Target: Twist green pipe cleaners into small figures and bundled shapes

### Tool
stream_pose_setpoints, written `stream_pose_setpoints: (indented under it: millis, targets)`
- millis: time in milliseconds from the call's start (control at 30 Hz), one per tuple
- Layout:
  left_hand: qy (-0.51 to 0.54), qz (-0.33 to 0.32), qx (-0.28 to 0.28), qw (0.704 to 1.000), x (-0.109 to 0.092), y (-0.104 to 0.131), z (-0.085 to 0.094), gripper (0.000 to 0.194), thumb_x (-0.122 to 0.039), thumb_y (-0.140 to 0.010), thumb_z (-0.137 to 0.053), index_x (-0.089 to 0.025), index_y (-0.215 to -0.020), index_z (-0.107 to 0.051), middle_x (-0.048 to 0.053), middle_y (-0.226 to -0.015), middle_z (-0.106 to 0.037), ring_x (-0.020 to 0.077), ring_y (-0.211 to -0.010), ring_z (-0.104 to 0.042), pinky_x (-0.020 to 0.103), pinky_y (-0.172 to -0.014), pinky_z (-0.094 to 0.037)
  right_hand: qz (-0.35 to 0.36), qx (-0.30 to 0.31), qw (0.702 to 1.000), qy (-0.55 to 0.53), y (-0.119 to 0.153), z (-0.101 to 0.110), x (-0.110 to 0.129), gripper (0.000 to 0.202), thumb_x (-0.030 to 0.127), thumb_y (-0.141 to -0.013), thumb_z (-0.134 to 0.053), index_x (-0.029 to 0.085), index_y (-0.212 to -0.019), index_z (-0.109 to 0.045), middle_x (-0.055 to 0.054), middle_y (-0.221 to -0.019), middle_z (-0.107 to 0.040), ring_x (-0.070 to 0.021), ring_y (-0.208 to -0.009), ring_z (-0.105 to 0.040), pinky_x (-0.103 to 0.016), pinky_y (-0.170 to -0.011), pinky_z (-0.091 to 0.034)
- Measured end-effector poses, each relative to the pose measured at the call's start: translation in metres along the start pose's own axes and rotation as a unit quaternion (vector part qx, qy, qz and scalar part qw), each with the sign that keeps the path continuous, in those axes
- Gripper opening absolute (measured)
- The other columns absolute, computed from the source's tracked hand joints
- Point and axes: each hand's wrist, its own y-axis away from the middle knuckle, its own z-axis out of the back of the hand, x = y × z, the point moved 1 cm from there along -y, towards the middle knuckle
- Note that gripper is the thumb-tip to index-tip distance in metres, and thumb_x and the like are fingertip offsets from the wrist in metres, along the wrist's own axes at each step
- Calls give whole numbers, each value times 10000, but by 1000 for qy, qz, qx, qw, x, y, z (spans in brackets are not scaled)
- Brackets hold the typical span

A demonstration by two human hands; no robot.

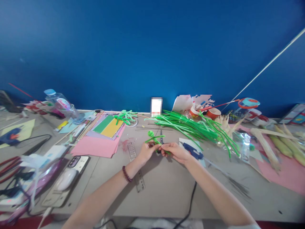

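Above the middle of the table my left hand (148, 151) pinches a small green pipe-cleaner figure (151, 134) with a rounded top and arms sticking out. Close beside it, my right hand (175, 152) has its fingertips pressed together on the figure's lower end, where a green tip shows below the fingers. Both hands nearly touch. Just behind them lie dark scissors (161, 136), partly hidden by the fingers. A clear ruler (140, 181) passes under my left wrist.
A blue glue gun (193, 150) lies right of my right hand. Green pipe cleaners (190, 126) spread behind it. Pink paper (95, 144), a phone (77, 162) and a plastic bottle (62, 103) are on the left. Corn husks (268, 146) lie right. A blue wall (143, 54) closes the back.
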Motion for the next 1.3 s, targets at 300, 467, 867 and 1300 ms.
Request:
stream_pose_setpoints:
  millis: [300,467,867,1300]
  targets:
    - [65,46,-37,996,15,7,-4,285,-395,-570,-785,-140,-604,-664,9,-560,-599,94,-514,-451,236,-533,-322,220,-149,885,382,9,-19,10,351,357,-837,-505,172,-560,-617,-4,-529,-582,-110,-488,-463,-222,-490,-344]
    - [93,50,-36,994,10,10,-5,272,-373,-557,-796,-143,-569,-652,1,-550,-579,90,-518,-439,233,-529,-314,315,-167,785,506,9,-19,3,333,260,-906,-431,178,-657,-635,-45,-625,-629,-156,-589,-551,-254,-580,-396]
    - [144,70,-59,985,7,15,-11,245,-319,-523,-812,-137,-599,-666,8,-587,-606,100,-551,-470,236,-557,-343,380,-221,673,595,6,-23,-16,291,182,-924,-387,150,-835,-662,-90,-685,-627,-188,-662,-563,-296,-631,-439]
    - [124,55,-15,991,-3,4,-1,276,-385,-569,-797,-150,-615,-660,8,-600,-589,110,-557,-511,236,-549,-393,-1,-11,990,-139,-2,-14,-9,214,350,-719,-698,158,-799,-650,-29,-701,-660,-108,-610,-611,-200,-579,-503]
